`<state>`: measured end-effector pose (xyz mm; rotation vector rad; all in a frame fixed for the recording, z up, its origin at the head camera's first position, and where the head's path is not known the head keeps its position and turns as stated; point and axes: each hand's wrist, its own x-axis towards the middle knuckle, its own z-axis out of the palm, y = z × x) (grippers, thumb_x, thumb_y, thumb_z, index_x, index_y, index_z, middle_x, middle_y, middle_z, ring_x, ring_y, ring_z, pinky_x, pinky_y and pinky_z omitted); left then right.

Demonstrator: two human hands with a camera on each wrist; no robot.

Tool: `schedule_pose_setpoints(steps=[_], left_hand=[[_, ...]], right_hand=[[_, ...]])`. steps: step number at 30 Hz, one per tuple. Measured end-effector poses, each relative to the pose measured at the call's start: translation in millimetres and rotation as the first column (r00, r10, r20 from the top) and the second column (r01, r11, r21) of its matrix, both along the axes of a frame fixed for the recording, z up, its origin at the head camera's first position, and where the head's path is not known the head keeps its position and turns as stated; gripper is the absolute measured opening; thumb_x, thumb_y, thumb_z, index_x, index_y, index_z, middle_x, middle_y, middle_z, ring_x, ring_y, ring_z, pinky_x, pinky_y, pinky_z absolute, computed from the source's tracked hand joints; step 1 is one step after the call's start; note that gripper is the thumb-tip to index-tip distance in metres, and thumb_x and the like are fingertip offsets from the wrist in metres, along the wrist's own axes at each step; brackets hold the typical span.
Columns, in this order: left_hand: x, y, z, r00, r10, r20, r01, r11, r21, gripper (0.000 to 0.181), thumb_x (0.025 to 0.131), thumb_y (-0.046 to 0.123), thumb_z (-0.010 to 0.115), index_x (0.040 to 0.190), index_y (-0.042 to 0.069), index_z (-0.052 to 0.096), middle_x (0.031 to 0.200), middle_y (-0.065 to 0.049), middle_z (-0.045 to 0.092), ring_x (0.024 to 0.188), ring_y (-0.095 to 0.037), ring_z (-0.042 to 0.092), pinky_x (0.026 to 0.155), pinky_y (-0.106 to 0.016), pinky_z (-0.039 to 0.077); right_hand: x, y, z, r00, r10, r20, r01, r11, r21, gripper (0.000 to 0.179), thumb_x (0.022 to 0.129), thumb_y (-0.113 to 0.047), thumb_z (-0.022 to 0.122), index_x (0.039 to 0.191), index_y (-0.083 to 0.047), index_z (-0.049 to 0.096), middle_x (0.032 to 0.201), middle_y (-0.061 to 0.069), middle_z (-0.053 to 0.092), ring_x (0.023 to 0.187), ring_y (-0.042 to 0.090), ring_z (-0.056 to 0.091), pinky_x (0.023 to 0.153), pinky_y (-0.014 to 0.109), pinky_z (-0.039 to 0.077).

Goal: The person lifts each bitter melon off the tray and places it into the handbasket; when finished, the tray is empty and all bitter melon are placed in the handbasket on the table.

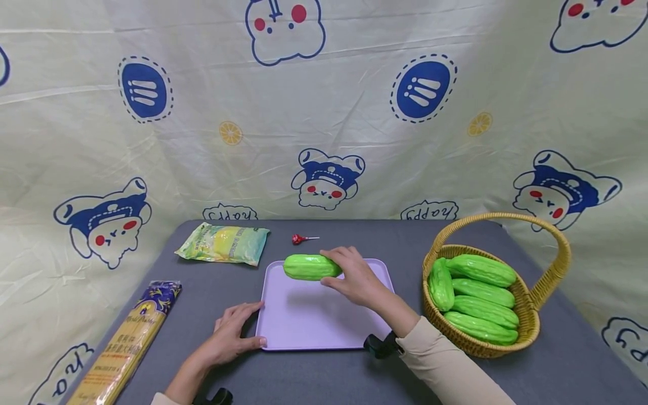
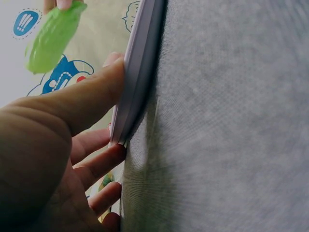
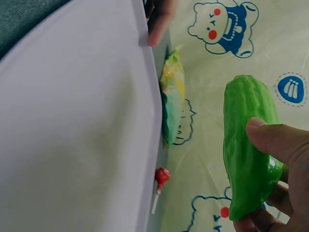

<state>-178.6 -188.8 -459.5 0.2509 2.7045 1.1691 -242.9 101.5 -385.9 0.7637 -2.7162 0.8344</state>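
My right hand (image 1: 354, 278) grips one end of a glossy green bitter gourd (image 1: 310, 266) and holds it just above the far part of a lilac tray (image 1: 309, 320). The right wrist view shows my thumb (image 3: 277, 140) over the gourd (image 3: 248, 150), with the tray (image 3: 72, 125) below. My left hand (image 1: 235, 333) rests on the grey table, its thumb against the tray's near left corner. In the left wrist view the thumb (image 2: 91, 94) presses the tray's rim (image 2: 137, 72).
A wicker basket (image 1: 526, 332) with a handle holds several more green gourds (image 1: 478, 298) at the right. A yellow-green packet (image 1: 223, 243) and a red lollipop (image 1: 300, 239) lie behind the tray. A long noodle pack (image 1: 129, 343) lies at the left table edge. A patterned curtain hangs behind.
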Motion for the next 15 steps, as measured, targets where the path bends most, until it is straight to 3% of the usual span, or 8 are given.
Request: schedule_pose_setpoints(steps=[15], left_hand=[[0.4, -1.4, -0.1, 1.0, -0.025, -0.018, 0.025, 1.0, 0.006, 0.075, 0.076, 0.038, 0.076, 0.14, 0.015, 0.045, 0.145, -0.015, 0.041, 0.135, -0.039, 0.02, 0.102, -0.064, 0.011]], right_hand=[[25.4, 49, 20.5, 0.991, -0.033, -0.13, 0.037, 0.999, 0.032, 0.059, 0.077, -0.027, 0.077, 0.131, -0.014, 0.056, 0.118, 0.003, 0.061, 0.1, 0.017, 0.049, 0.078, 0.034, 0.042]])
